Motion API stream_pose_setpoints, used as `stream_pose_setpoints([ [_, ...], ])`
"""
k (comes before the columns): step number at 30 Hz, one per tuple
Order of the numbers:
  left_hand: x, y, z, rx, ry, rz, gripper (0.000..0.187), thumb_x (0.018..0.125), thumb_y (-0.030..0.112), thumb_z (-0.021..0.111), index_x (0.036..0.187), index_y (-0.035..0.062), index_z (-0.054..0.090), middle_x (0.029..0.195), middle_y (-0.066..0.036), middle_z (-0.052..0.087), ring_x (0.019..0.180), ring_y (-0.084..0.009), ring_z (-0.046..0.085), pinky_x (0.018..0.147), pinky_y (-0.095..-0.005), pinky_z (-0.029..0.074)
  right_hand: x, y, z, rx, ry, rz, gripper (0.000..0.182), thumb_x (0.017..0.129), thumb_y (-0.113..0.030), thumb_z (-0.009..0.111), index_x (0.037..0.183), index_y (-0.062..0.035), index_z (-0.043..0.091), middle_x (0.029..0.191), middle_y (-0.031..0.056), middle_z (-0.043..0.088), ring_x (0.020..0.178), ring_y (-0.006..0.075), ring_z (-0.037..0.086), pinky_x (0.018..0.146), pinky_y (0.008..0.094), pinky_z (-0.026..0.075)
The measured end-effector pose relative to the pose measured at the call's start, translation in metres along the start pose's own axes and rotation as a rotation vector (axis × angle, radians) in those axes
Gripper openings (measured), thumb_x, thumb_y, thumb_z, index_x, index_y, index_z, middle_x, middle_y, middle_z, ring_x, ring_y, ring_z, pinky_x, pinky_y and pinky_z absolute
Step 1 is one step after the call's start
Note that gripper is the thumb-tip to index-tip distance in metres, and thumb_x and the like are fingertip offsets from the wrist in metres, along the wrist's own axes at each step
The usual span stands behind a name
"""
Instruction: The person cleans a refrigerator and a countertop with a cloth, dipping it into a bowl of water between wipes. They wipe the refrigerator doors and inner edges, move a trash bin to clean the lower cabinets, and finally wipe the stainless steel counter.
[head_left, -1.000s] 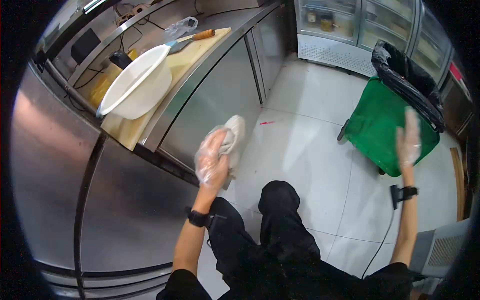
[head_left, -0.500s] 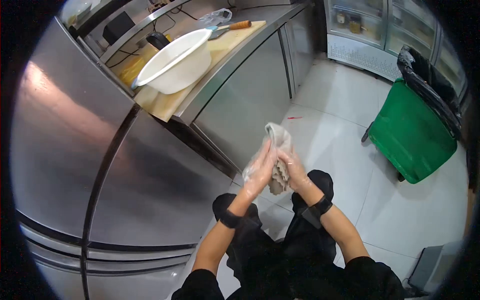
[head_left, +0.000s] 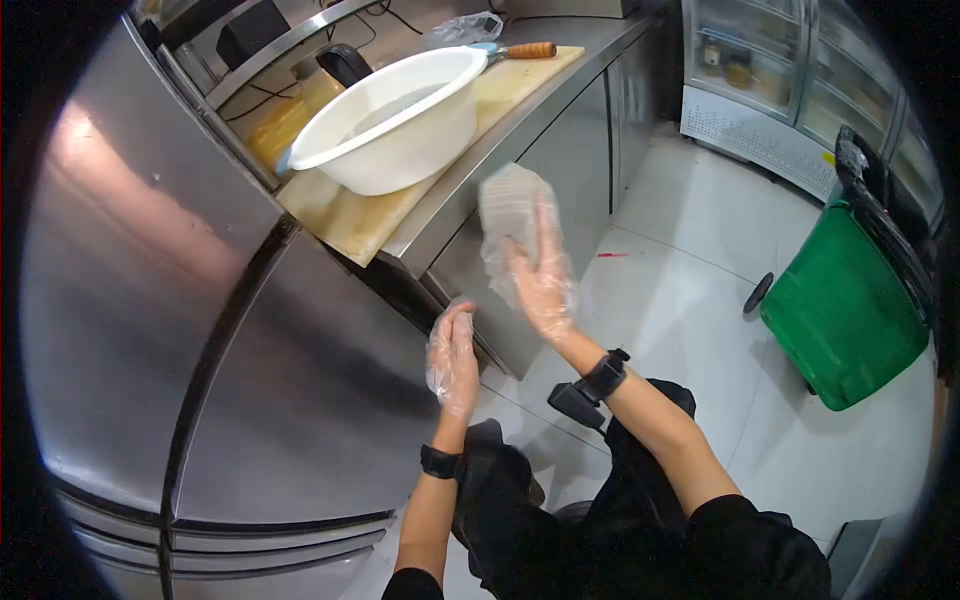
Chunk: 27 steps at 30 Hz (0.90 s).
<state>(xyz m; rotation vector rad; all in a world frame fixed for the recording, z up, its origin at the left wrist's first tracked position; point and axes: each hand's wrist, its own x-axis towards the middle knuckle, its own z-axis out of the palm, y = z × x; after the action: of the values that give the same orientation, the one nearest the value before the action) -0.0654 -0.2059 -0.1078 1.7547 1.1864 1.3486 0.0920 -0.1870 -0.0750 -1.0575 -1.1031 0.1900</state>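
A pale beige cloth (head_left: 512, 205), folded into a pad, is in my right hand (head_left: 543, 285), raised before the steel counter's front. My fingers are closed on its lower part. Lower and to the left, my left hand (head_left: 456, 358) holds nothing, its fingers loosely stretched upward near the counter's corner. Both hands wear clear plastic gloves. Above them, a white basin (head_left: 405, 150) stands on a yellowish cutting board (head_left: 345, 222). Its contents look greyish, but I cannot make them out. Behind the basin shows a wooden handle (head_left: 530, 50) of a tool.
A steel refrigerator (head_left: 290, 400) borders the left side, next to the counter (head_left: 560, 170). On the right stands a green wheeled bin (head_left: 850, 300) with a black liner. A glass-door fridge (head_left: 745, 70) is at the back. A clear plastic bag (head_left: 465, 30) lies on the counter.
Both hands were together on the cloth; now they are apart. My right hand has lifted the cloth up and left toward the basin, while my left hand has let go and moved left.
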Motion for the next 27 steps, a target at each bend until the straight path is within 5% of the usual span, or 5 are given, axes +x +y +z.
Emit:
stream_pose_setpoints([
  [8, 0.023, -0.006, 0.0, -0.053, 0.21, 0.12, 0.024, 0.096, 0.019, 0.046, 0.086, 0.0006, 0.059, 0.085, -0.006, 0.06, 0.075, -0.013, 0.056, 0.069, -0.0269, 0.046, -0.024, 0.046, 0.033, -0.335, -0.1, -0.239, 0.078, 0.075, -0.003, 0.065, 0.144, -0.0075, 0.03, 0.151, 0.0222, 0.022, 0.135, 0.0419, 0.031, 0.104, 0.0397, 0.039],
  [14, 0.021, -0.027, 0.008, -0.168, 0.265, 0.034, 0.019, 0.094, 0.014, 0.05, 0.084, 0.0003, 0.058, 0.076, -0.005, 0.057, 0.066, -0.01, 0.051, 0.061, -0.0239, 0.043, -0.071, 0.124, 0.029, -0.575, -0.241, 0.336, 0.049, 0.084, -0.012, 0.06, 0.128, 0.0006, 0.042, 0.125, 0.0277, 0.043, 0.101, 0.0447, 0.055, 0.084, 0.0448, 0.049],
  [19, 0.02, -0.04, 0.01, -0.258, 0.279, -0.065, 0.019, 0.095, 0.017, 0.049, 0.086, 0.002, 0.057, 0.076, -0.003, 0.057, 0.066, -0.0086, 0.05, 0.061, -0.0225, 0.042, -0.073, 0.106, 0.026, -0.56, -0.254, 0.404, 0.049, 0.088, -0.017, 0.056, 0.129, 0.001, 0.037, 0.117, 0.0275, 0.045, 0.096, 0.0431, 0.056, 0.078, 0.0468, 0.05],
  [23, 0.019, -0.037, 0.011, -0.265, 0.331, -0.081, 0.021, 0.097, 0.02, 0.048, 0.087, 0.0023, 0.055, 0.076, -0.002, 0.056, 0.066, -0.0084, 0.049, 0.06, -0.0228, 0.041, -0.062, 0.048, 0.028, -0.449, -0.275, 0.131, 0.054, 0.086, -0.02, 0.06, 0.132, 0.0006, 0.04, 0.118, 0.0263, 0.046, 0.101, 0.0425, 0.053, 0.082, 0.0446, 0.047],
  [27, 0.015, -0.032, 0.008, -0.181, 0.354, -0.099, 0.02, 0.097, 0.019, 0.048, 0.087, 0.003, 0.055, 0.076, -0.002, 0.056, 0.065, -0.0083, 0.049, 0.059, -0.0229, 0.041, -0.059, 0.021, 0.028, -0.397, -0.34, -0.264, 0.058, 0.08, -0.022, 0.065, 0.135, -0.024, 0.044, 0.117, 0.0166, 0.05, 0.094, 0.0331, 0.057, 0.071, 0.0414, 0.053],
])
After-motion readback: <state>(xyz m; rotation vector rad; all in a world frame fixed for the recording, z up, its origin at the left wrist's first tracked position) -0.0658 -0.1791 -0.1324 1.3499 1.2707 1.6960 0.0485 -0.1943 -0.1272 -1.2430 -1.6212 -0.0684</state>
